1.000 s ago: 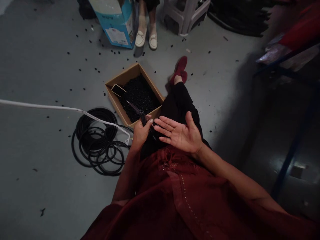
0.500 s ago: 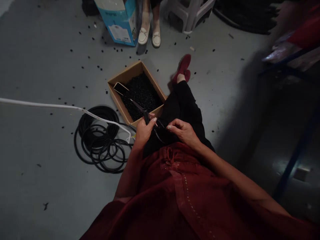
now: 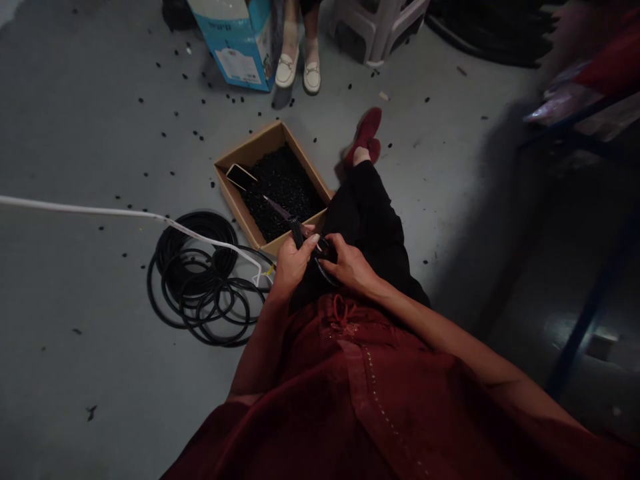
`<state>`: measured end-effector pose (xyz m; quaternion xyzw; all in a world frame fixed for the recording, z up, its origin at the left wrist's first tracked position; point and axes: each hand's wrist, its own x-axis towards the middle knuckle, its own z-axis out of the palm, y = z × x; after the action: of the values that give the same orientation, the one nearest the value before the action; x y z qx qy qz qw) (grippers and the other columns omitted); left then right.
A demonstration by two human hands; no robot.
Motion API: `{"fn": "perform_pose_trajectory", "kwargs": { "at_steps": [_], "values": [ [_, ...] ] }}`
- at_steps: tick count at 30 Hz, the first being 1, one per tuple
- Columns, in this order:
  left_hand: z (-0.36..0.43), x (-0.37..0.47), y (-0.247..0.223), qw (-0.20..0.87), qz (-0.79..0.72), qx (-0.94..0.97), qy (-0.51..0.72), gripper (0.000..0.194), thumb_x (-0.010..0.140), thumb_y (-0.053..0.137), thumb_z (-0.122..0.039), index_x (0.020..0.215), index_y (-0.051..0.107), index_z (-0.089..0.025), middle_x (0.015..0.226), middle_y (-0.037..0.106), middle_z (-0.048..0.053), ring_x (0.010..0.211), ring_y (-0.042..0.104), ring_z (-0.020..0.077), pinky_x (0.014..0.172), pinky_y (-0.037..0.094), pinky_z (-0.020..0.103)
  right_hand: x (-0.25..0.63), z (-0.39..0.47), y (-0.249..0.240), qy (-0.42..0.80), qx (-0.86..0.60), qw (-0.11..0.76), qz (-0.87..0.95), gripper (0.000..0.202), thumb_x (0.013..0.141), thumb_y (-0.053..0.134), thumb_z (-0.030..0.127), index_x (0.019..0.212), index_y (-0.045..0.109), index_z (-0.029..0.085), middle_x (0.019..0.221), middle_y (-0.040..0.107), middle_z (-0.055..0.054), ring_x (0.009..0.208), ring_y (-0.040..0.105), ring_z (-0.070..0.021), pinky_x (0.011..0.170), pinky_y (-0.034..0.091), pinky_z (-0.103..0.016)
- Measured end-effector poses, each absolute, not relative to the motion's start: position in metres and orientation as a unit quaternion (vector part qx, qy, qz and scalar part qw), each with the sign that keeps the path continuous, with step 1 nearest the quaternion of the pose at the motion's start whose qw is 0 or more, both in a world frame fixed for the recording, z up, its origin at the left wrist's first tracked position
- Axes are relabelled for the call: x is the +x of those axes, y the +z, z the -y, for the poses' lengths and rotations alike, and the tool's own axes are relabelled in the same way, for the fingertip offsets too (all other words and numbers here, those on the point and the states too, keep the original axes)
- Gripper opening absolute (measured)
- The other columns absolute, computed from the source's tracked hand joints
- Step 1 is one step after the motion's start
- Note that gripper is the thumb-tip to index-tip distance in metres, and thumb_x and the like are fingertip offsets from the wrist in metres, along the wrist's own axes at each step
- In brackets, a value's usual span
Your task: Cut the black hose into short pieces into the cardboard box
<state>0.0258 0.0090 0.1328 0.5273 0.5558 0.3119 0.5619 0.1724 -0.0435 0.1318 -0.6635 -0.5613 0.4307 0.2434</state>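
A pair of scissors (image 3: pixel 277 208) points up and left, its blades over the near edge of a cardboard box. My right hand (image 3: pixel 350 267) is closed around the black handle loops by my lap. Pinched in my left hand (image 3: pixel 293 263), thumb on top, is a short black ribbed strip (image 3: pixel 297 231) that crosses the scissor blades. A thin black curved piece (image 3: pixel 327 273) hangs below the hands, against the dark trousers. My fingers partly hide the handles and the strip's lower end.
The cardboard box (image 3: pixel 233 207) holds many small black pieces and a phone-like dark rectangle (image 3: pixel 242 177). Coiled black tubing (image 3: pixel 197 280) and a white cable (image 3: pixel 125 212) lie at left. Beyond are a blue box (image 3: pixel 235 47), another person's white shoes (image 3: pixel 312 77) and a stool (image 3: pixel 377 33).
My right hand has moved left and closed in on the scissor handles. My left hand and the black strip have shifted slightly right.
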Motion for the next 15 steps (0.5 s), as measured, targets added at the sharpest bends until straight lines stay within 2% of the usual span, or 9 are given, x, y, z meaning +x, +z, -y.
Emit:
{"fn": "perform_pose_trajectory", "kwargs": {
  "at_steps": [5, 9, 12, 15],
  "values": [
    [-0.011, 0.019, 0.131, 0.552, -0.551, 0.53, 0.333, 0.043, 0.082, 0.07, -0.044, 0.118, 0.062, -0.021, 0.09, 0.066, 0.001, 0.081, 0.062, 0.0152, 0.079, 0.049, 0.028, 0.176, 0.045, 0.134, 0.434, -0.678, 0.3, 0.512, 0.043, 0.077, 0.063, 0.033, 0.117, 0.05, 0.024, 0.087, 0.066, 0.0, 0.074, 0.063, -0.0189, 0.067, 0.046, -0.029],
    [-0.013, 0.013, 0.13, 0.58, -0.524, 0.491, 0.385, 0.046, 0.089, 0.059, -0.044, 0.13, 0.05, -0.024, 0.092, 0.061, 0.0, 0.065, 0.052, 0.0096, 0.066, 0.046, 0.024, 0.18, 0.045, 0.139, 0.494, -0.652, 0.369, 0.442, 0.051, 0.075, 0.065, 0.035, 0.122, 0.047, 0.025, 0.073, 0.057, 0.005, 0.063, 0.057, -0.0158, 0.061, 0.044, -0.028],
    [-0.017, 0.013, 0.134, 0.598, -0.495, 0.468, 0.422, 0.036, 0.092, 0.051, -0.045, 0.121, 0.05, -0.024, 0.092, 0.059, 0.001, 0.061, 0.047, 0.0083, 0.063, 0.044, 0.023, 0.181, 0.046, 0.141, 0.518, -0.624, 0.415, 0.411, 0.051, 0.077, 0.065, 0.039, 0.123, 0.046, 0.026, 0.066, 0.051, 0.006, 0.056, 0.051, -0.0151, 0.055, 0.043, -0.028],
    [-0.02, 0.014, 0.138, 0.58, -0.486, 0.466, 0.46, 0.032, 0.091, 0.053, -0.046, 0.113, 0.054, -0.023, 0.097, 0.06, 0.003, 0.066, 0.049, 0.0082, 0.066, 0.045, 0.023, 0.182, 0.047, 0.142, 0.483, -0.65, 0.427, 0.403, 0.047, 0.076, 0.067, 0.04, 0.116, 0.046, 0.026, 0.069, 0.054, 0.006, 0.059, 0.053, -0.0159, 0.059, 0.045, -0.029]
  ]
}}
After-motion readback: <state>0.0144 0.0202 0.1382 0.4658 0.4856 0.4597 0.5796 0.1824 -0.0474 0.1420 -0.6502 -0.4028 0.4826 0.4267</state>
